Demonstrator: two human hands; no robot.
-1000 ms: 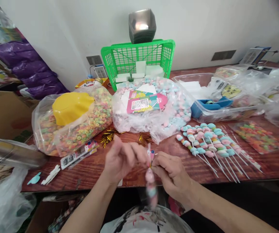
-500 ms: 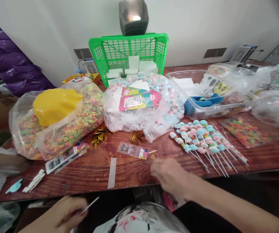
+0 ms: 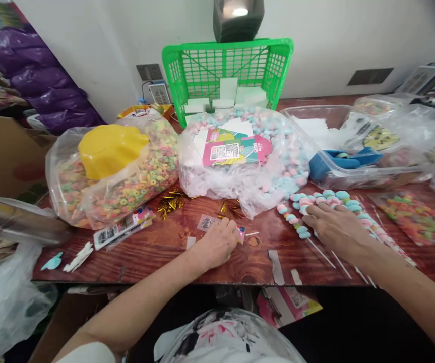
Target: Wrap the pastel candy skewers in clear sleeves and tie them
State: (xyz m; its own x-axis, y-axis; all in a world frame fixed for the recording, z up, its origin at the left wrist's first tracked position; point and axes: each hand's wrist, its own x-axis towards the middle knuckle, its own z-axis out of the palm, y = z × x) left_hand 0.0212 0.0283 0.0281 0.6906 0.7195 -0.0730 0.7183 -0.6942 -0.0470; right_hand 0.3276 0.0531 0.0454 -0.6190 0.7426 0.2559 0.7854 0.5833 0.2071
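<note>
My left hand (image 3: pixel 219 244) rests on the table with its fingers curled down over a small clear packet with a printed label (image 3: pixel 206 222). The fingers cover the packet's middle, and whatever is between them is hidden. My right hand (image 3: pixel 336 229) lies palm down with fingers stretched over a row of marshmallow skewers (image 3: pixel 328 194) in pink, blue and white. It hides much of the row. One marshmallow skewer (image 3: pixel 295 223) lies apart on the row's left side. A short white stick (image 3: pixel 253 233) is beside the packet.
Behind are a bag of coloured candy rings (image 3: pixel 157 171) with a yellow bowl (image 3: pixel 111 151), a bag of marshmallows (image 3: pixel 285 171), a green basket (image 3: pixel 227 48) and a clear plastic bin (image 3: pixel 368 174). Tape-like strips (image 3: pixel 275 267) lie near the front edge. A metal flask (image 3: pixel 16 222) is at left.
My left hand has come up from below the table edge onto the packet; the white stick it held no longer shows. My right hand has moved right onto the skewers. The view has shifted.
</note>
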